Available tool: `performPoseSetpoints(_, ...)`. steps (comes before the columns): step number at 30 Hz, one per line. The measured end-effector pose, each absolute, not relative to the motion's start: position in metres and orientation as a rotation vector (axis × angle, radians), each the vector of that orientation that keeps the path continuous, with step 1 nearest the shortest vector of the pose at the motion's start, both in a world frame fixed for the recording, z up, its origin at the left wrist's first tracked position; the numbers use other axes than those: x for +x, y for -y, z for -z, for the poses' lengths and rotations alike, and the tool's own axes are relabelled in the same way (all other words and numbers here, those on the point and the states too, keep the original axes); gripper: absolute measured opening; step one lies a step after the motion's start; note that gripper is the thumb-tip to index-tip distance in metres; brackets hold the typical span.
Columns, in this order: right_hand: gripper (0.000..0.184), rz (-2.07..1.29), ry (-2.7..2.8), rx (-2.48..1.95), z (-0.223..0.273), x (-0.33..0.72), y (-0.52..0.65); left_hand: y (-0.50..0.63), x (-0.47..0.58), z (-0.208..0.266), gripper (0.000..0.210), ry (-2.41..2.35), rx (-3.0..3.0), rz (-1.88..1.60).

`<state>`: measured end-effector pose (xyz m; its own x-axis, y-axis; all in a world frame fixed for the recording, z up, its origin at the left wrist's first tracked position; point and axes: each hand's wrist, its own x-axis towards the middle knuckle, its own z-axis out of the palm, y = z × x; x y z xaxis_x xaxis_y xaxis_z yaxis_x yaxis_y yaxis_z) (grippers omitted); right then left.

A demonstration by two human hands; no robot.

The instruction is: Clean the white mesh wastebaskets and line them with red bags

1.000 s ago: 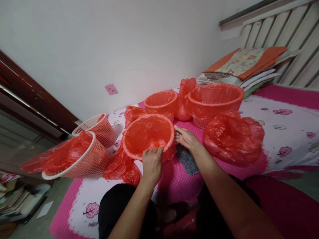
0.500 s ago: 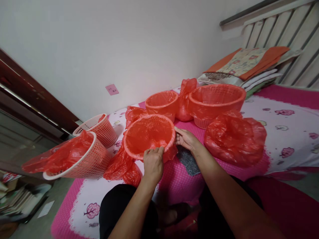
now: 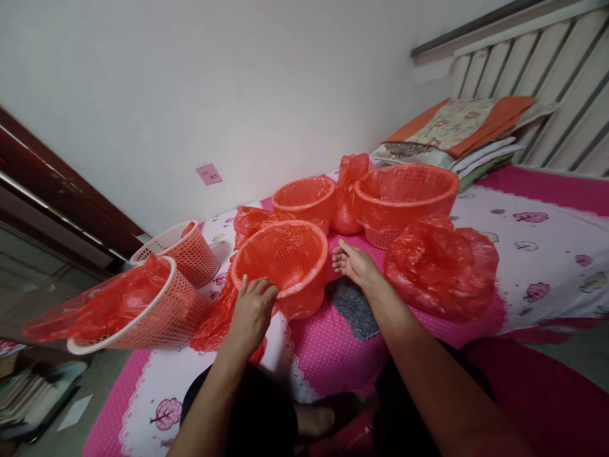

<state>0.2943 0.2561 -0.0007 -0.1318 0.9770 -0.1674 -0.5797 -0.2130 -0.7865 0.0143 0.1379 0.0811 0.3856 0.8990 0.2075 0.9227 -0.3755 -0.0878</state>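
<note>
A basket (image 3: 304,295) lined with a red plastic bag (image 3: 285,254) stands on the bed in front of me. The bag is folded over its rim, and holes show through the film inside. My left hand (image 3: 254,308) is at the front left of this rim, its fingers curled over the bag's edge. To the right of the basket, my right hand (image 3: 353,261) hovers apart from it, holding nothing, with loosely bent fingers and a raised thumb. A dark grey cloth (image 3: 354,308) lies below my right hand.
Two more bag-lined baskets, a smaller one (image 3: 304,197) and a larger one (image 3: 406,190), stand behind. Crumpled red bags (image 3: 442,270) lie at right. Pale pink baskets (image 3: 176,311) stand or lie at left. Folded bedding (image 3: 457,130) is stacked by the headboard.
My left hand has slid left along the basket's front rim. My right hand has let go of the right side of the rim. The bag's front overhang now lies closer against the basket.
</note>
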Motion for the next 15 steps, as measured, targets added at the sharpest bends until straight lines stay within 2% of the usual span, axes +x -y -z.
performPoseSetpoints(1,0.035,-1.651,0.671,-0.802,0.0,0.294,-0.256,-0.138,0.008,-0.081,0.03,1.641,-2.463,0.211)
performPoseSetpoints(4,0.03,-1.675,0.678,-0.752,-0.001,0.289,-0.254,-0.133,0.004,-0.079,0.068,1.622,-2.527,0.281)
performPoseSetpoints(6,0.028,-1.687,0.699,-0.716,-0.001,0.284,-0.253,-0.129,0.018,-0.077,0.083,1.57,-2.548,0.354)
performPoseSetpoints(9,0.028,-1.703,0.732,-0.685,0.0,0.28,-0.252,-0.129,0.05,-0.081,0.078,1.572,-2.511,0.374)
performPoseSetpoints(15,0.025,-1.697,0.666,-0.708,0.003,0.28,-0.253,-0.147,0.093,-0.095,0.059,1.805,-2.428,0.03)
